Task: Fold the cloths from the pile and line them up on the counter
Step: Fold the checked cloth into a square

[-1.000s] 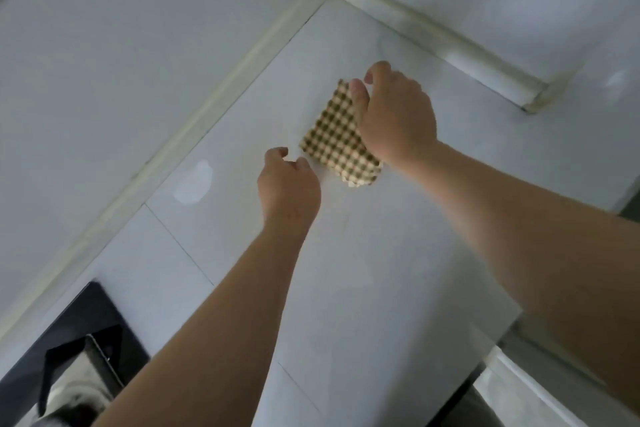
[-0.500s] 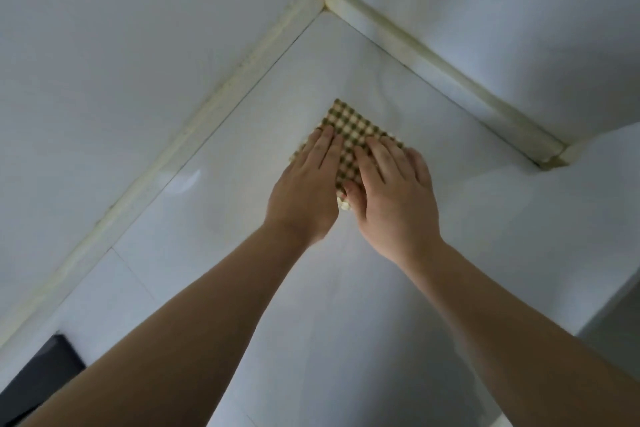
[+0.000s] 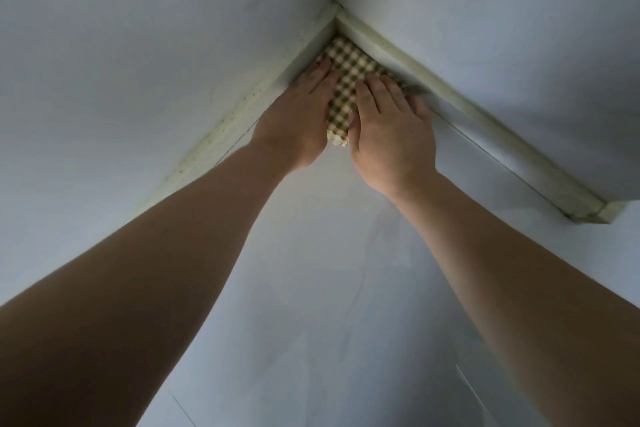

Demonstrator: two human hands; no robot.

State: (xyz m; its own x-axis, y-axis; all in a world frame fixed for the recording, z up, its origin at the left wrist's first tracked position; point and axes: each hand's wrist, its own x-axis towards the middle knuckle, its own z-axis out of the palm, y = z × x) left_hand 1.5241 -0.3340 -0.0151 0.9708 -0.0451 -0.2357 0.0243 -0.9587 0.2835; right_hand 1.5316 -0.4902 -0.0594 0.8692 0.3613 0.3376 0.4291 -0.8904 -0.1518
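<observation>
A small folded cloth (image 3: 347, 80) with a brown and cream check lies flat on the white counter (image 3: 332, 270), tucked into the far corner where two walls meet. My left hand (image 3: 298, 118) lies flat on its left side, fingers stretched forward. On its right side rests my right hand (image 3: 388, 128), also flat with fingers extended. Both palms press the cloth down; neither hand grips it. The hands hide the cloth's side edges. The pile of cloths is out of view.
Two white walls (image 3: 156, 45) close the counter at the back, each with a cream sealing strip (image 3: 450, 94) along its foot. A wall end (image 3: 602, 215) juts out at the right. Bare counter stretches toward me between my forearms.
Both hands slid the folded cloth away from me across the counter into the wall corner. A second ago only my right hand held it, lifted slightly.
</observation>
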